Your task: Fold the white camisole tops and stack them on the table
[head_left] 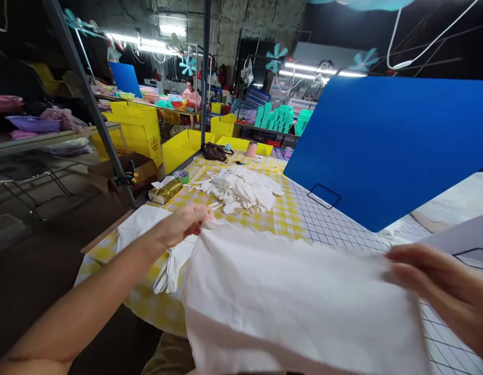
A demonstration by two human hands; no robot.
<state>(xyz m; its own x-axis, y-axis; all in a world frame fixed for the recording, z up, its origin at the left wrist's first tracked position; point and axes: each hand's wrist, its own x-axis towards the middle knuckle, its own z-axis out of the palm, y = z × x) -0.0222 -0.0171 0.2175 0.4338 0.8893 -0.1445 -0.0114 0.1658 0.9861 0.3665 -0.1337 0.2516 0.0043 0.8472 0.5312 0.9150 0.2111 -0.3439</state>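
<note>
We hold a wide white cloth sheet point(299, 307) stretched across the lower middle of the frame, its long axis running left to right, from the middle left down to the right edge. Its top hem slopes slightly downward toward the right, and the rest of the fabric falls toward the bottom of the frame, hiding the near table edge.

Our left hand point(184, 224) pinches the cloth's upper left corner, fingers closed on the hem. Our right hand point(440, 284), blurred at the lower right, grips the upper right corner with curled fingers.

Under and beyond the cloth lies a table covered with a yellow checked tablecloth point(282, 213), which meets a white gridded cutting mat point(335, 226) to the right. Just left of the cloth, near the table's left edge, lie folded white fabric pieces point(147, 224) with loose straps hanging. Past the left hand, in the middle of the frame, sits a heap of white cloth pieces point(241, 190), well apart from the held sheet. A large blue plastic board point(389, 140) leans across the upper right, closing that side. Open table surface shows between the heap and the held cloth. Yellow plastic bins point(178, 148) stand beyond the table's far left, and a person point(191, 94) sits far back.
</note>
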